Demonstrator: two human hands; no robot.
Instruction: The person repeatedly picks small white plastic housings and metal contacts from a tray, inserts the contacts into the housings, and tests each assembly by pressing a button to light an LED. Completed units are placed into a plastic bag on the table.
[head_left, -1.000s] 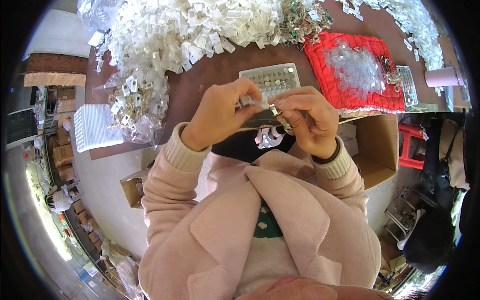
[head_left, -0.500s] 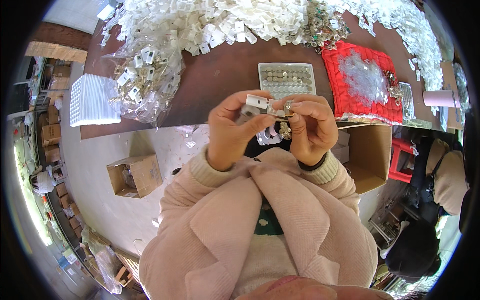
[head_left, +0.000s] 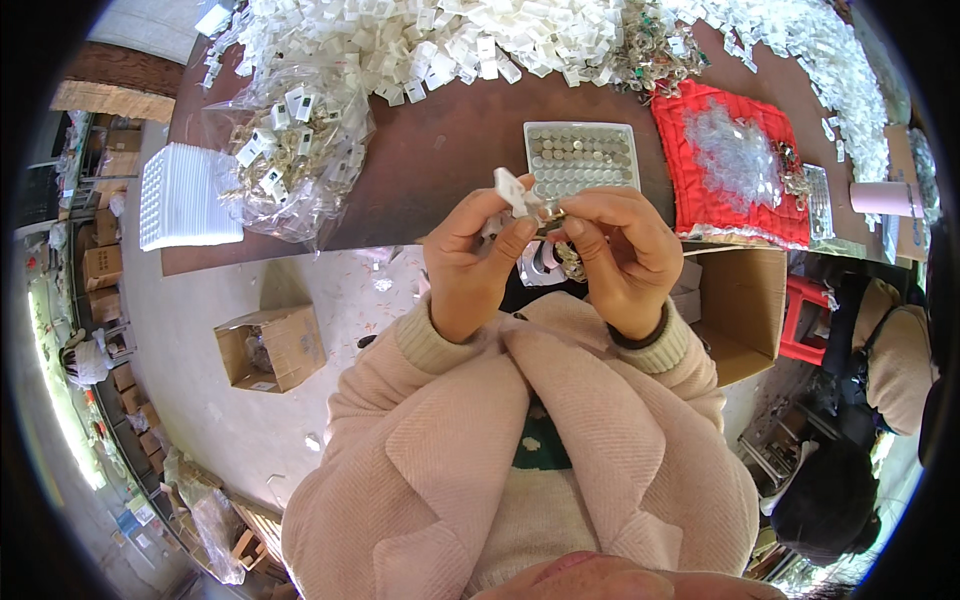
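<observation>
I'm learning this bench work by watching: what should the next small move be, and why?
Perhaps the left hand should steady the white plastic piece while the right hand makes a slight adjustment beside it: the left pinches that piece, the right holds shiny metallic parts, and the hands almost meet.

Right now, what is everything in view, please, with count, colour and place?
table: one, brown, upper half
heaped pieces: uncountable, white, table's far side
loose parts: many, gold-green, beside heap
clear bag: one, transparent, table's left
stacked trays: uncountable, white, left edge
disc tray: one, white, table's middle
cloth: one, red, table's right
clear pieces: many, transparent, on cloth
roll: one, pink, right
small carton: one, brown, left floor
large carton: one, brown, right, below table
stool: one, red, beside it
shelved cartons: several, brown, left
coat: one, pale pink, lower middle
left hand: one, bare, pinching white piece
right hand: one, bare, holding metal parts
</observation>
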